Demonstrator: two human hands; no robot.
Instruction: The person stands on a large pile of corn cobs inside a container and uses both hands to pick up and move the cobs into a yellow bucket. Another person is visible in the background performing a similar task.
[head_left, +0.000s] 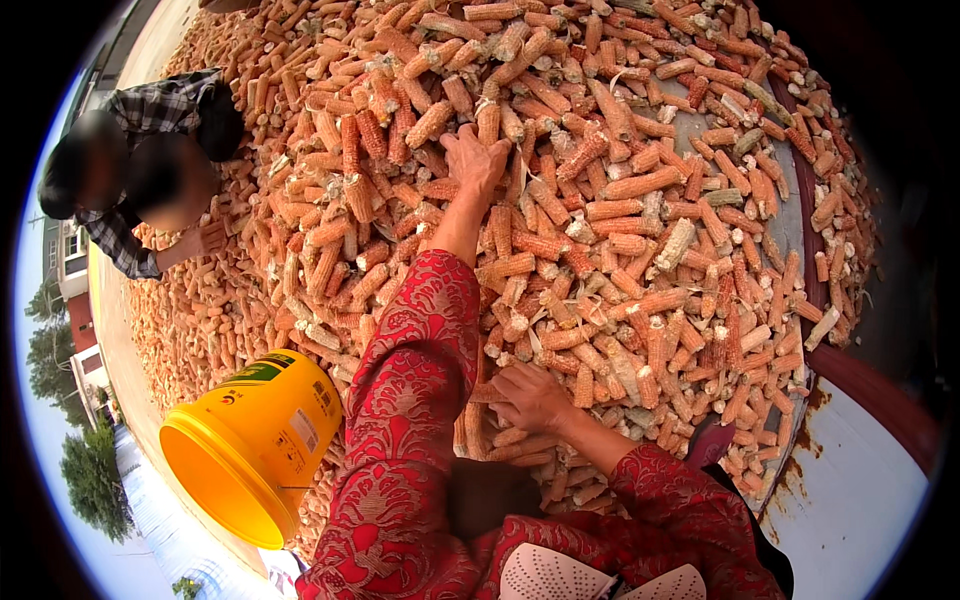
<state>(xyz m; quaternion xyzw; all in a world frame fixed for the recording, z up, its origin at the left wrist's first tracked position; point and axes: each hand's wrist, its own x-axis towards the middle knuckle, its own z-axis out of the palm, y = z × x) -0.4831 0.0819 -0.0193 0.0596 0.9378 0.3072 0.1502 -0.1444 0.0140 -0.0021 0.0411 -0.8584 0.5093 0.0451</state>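
Orange and reddish corn cobs point(640, 185) lie heaped in front of me, some with bits of pale husk. My left hand point(475, 163) reaches far into the heap, fingers bent around the lower end of an upright corn cob point(488, 122). Closer to my body, my right hand point(537, 399) is closed on another corn cob point(488, 393), whose end sticks out to the left past the fingers. Both of my sleeves are red and patterned. A yellow bucket point(250, 440) lies tilted on the cobs left of my left arm, its mouth facing lower left.
Another person in a checked shirt point(165, 105) bends over the heap at the upper left, one hand point(207, 238) on the cobs. A dark red bar point(808, 200) runs along the right side, beside a pale, rust-stained metal sheet point(850, 480). My shoe point(709, 442) shows at lower right.
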